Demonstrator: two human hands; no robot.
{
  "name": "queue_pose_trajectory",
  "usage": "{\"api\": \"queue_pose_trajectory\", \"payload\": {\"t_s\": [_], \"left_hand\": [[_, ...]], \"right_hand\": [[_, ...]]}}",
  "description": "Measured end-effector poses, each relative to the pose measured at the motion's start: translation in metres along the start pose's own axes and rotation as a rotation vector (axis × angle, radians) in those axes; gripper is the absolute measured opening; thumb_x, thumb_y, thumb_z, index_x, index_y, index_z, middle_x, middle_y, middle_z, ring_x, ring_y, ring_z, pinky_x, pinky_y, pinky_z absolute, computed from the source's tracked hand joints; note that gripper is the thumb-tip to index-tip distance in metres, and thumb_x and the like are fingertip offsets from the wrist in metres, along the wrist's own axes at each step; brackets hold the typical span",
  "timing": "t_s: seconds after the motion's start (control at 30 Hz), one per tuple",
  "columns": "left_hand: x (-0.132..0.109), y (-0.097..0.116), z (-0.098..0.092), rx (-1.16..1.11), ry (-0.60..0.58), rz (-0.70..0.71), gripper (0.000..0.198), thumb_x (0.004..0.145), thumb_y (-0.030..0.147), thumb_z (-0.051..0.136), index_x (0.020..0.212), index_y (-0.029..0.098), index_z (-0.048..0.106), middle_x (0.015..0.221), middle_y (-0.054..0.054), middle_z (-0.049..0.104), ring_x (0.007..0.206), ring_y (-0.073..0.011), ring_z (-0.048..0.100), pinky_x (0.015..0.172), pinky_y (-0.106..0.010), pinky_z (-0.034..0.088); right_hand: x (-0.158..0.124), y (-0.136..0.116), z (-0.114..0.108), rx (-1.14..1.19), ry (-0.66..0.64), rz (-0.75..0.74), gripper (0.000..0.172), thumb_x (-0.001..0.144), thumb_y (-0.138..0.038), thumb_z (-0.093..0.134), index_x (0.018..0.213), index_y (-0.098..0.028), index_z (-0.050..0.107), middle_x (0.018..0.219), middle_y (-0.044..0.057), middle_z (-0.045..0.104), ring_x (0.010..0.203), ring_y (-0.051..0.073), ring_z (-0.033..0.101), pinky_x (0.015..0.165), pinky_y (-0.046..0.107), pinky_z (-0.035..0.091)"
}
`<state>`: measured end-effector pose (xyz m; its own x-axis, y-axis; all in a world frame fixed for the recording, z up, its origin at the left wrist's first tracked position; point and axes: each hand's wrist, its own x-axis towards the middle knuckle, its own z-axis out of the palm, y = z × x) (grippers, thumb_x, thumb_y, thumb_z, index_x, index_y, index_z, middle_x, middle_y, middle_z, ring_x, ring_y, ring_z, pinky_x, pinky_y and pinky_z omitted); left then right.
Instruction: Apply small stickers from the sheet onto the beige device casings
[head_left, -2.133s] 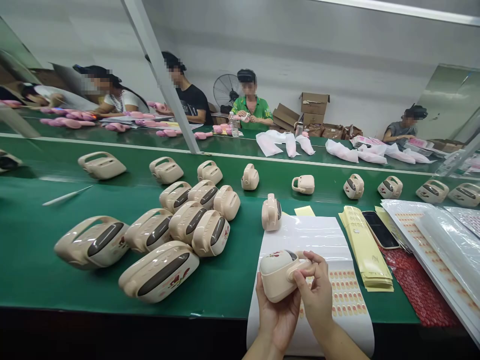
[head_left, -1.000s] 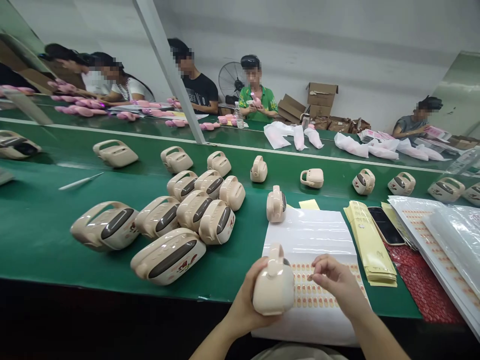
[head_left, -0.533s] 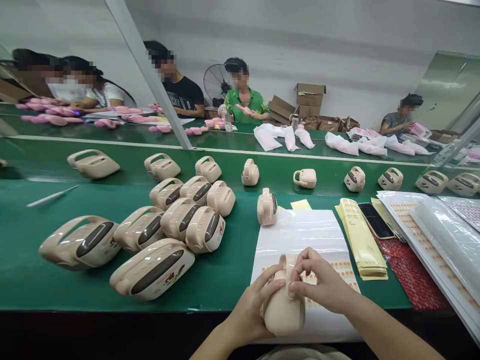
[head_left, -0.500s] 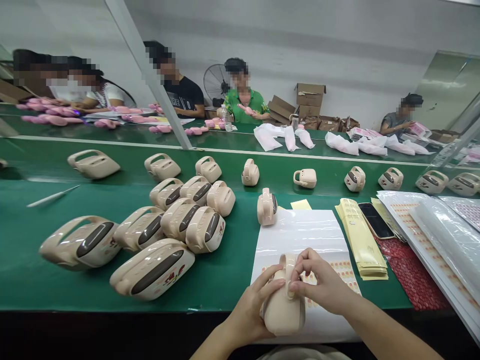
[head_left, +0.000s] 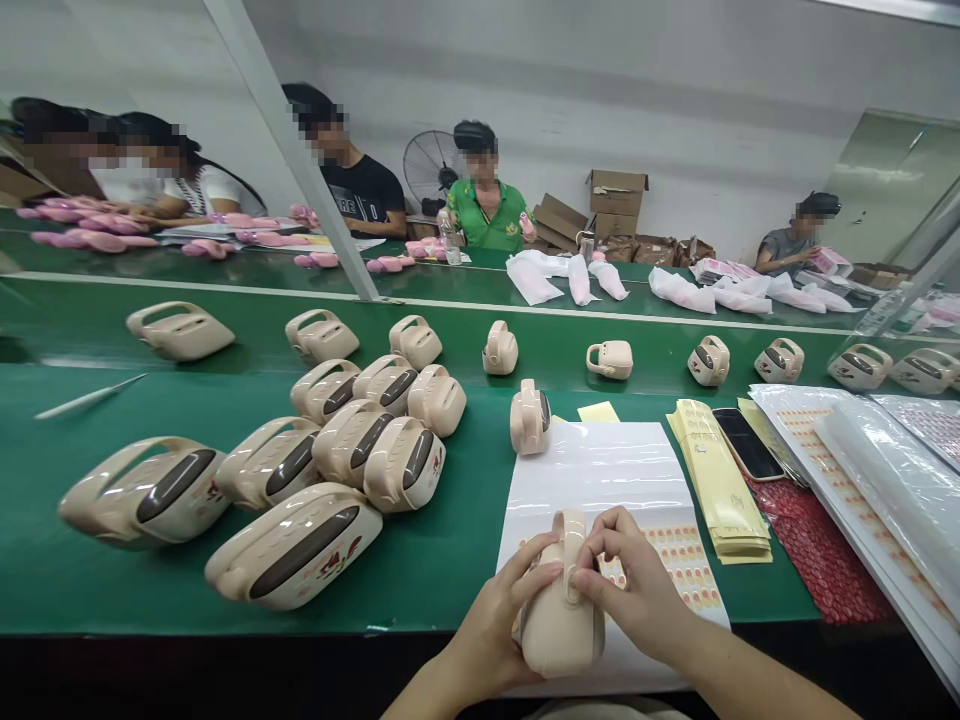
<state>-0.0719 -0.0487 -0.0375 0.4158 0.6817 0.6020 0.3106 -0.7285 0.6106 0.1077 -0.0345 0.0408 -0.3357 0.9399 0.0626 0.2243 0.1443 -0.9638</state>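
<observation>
My left hand grips a beige handled casing from its left side, low at the table's near edge. My right hand is closed on the same casing, its fingertips pinched against the handle on top. Whether a sticker lies under those fingertips is hidden. Under both hands lies a white sticker sheet with rows of small orange stickers. Another beige casing stands upright at the sheet's far left corner.
A heap of beige casings covers the green table to the left. More casings ride the green belt behind. Yellow strips, a phone and clear sticker sheets lie right. Other people sit across.
The casing was turned from lying sideways to handle-up. My right hand went to the sticker sheet, then came back and now presses on the casing's handle.
</observation>
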Motion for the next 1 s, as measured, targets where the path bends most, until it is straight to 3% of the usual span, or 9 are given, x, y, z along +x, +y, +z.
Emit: {"api": "queue_pose_trajectory", "payload": {"t_s": [0.2, 0.37, 0.4, 0.5, 0.6, 0.73, 1.0], "left_hand": [[0.003, -0.001, 0.001, 0.008, 0.016, 0.021, 0.082, 0.063, 0.028, 0.073, 0.131, 0.031, 0.027, 0.132, -0.015, 0.036, 0.116, -0.0313, 0.045, 0.083, -0.041, 0.048], [0.001, 0.0, 0.001, 0.049, 0.016, 0.018, 0.084, 0.062, 0.026, 0.074, 0.13, 0.031, 0.027, 0.132, -0.016, 0.037, 0.115, -0.0317, 0.047, 0.083, -0.043, 0.048], [0.001, 0.0, 0.001, 0.048, 0.015, 0.016, 0.083, 0.062, 0.025, 0.073, 0.13, 0.031, 0.026, 0.132, -0.016, 0.037, 0.115, -0.0314, 0.047, 0.084, -0.043, 0.048], [0.003, 0.001, 0.0, 0.042, 0.01, 0.035, 0.082, 0.064, 0.023, 0.072, 0.131, 0.032, 0.025, 0.132, -0.015, 0.036, 0.117, -0.0304, 0.046, 0.084, -0.042, 0.048], [0.006, 0.002, -0.002, 0.067, -0.003, 0.061, 0.079, 0.066, 0.024, 0.07, 0.131, 0.03, 0.025, 0.133, -0.016, 0.036, 0.117, -0.0305, 0.046, 0.085, -0.042, 0.047], [0.005, 0.004, -0.002, 0.091, 0.022, 0.079, 0.075, 0.069, 0.03, 0.067, 0.131, 0.03, 0.024, 0.134, -0.018, 0.038, 0.115, -0.0304, 0.048, 0.085, -0.042, 0.047], [0.003, 0.001, 0.003, 0.125, 0.025, 0.039, 0.079, 0.065, 0.03, 0.069, 0.131, 0.033, 0.024, 0.134, -0.016, 0.039, 0.112, -0.0293, 0.052, 0.079, -0.038, 0.05]], "right_hand": [[-0.003, 0.003, 0.002, -0.048, 0.042, -0.046, 0.014, 0.077, -0.029, 0.052, 0.068, -0.019, 0.053, 0.083, 0.004, 0.041, 0.087, 0.021, 0.046, 0.078, 0.038, 0.041], [-0.009, 0.012, 0.004, -0.208, 0.071, -0.233, 0.003, 0.079, -0.02, 0.049, 0.076, -0.02, 0.051, 0.086, 0.005, 0.044, 0.089, 0.021, 0.048, 0.079, 0.037, 0.044], [-0.011, 0.015, 0.006, -0.244, 0.09, -0.277, 0.006, 0.078, -0.019, 0.05, 0.083, -0.021, 0.051, 0.091, 0.006, 0.045, 0.093, 0.021, 0.048, 0.081, 0.038, 0.044], [-0.014, 0.021, 0.008, -0.328, 0.136, -0.371, 0.045, 0.074, -0.019, 0.055, 0.116, -0.021, 0.039, 0.119, 0.012, 0.039, 0.113, 0.026, 0.04, 0.093, 0.042, 0.039], [-0.01, 0.022, 0.008, -0.325, 0.036, -0.393, 0.061, 0.077, -0.021, 0.052, 0.131, -0.024, 0.023, 0.136, 0.011, 0.026, 0.127, 0.026, 0.026, 0.102, 0.044, 0.031], [-0.003, 0.02, 0.008, -0.167, -0.079, -0.428, 0.049, 0.08, -0.021, 0.047, 0.126, -0.026, 0.029, 0.134, 0.009, 0.03, 0.129, 0.023, 0.026, 0.105, 0.042, 0.028], [-0.005, 0.032, 0.021, -0.034, 0.07, -0.387, 0.031, 0.086, -0.024, 0.041, 0.117, -0.025, 0.039, 0.13, 0.01, 0.036, 0.127, 0.023, 0.032, 0.103, 0.042, 0.03]]}}
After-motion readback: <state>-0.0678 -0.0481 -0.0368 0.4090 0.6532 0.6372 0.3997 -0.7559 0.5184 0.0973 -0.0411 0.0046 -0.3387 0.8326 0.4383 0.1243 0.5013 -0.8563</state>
